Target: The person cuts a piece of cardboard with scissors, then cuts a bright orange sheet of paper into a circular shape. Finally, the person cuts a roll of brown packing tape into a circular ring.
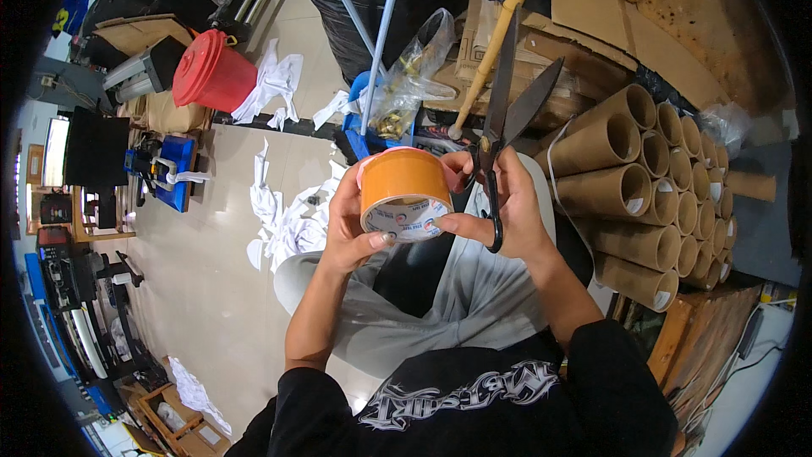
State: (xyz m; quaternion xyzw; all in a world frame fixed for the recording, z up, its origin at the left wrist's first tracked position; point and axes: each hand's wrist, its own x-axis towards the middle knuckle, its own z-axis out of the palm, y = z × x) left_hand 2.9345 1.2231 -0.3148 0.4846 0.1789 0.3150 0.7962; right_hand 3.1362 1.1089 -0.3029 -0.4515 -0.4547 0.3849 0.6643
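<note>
My left hand (345,228) is closed around the left side of a wide roll of orange-brown packing tape (401,179), held above my lap. The roll's printed white core faces me, and something pink shows along its far rim. A pair of large dark scissors (531,105) is in my right hand (519,218), the handle loops among the fingers. Their blades point up and away, spread apart. My right thumb reaches across to the roll's lower right rim. Below both hands are my crossed legs in grey trousers.
Stacked brown cardboard tubes (622,137) stand close on the right. White fabric scraps (296,220) lie on the floor at left. A red lidded bucket (213,72), a blue bin (362,110) with plastic bags and poles, and flattened cardboard (584,13) are farther off.
</note>
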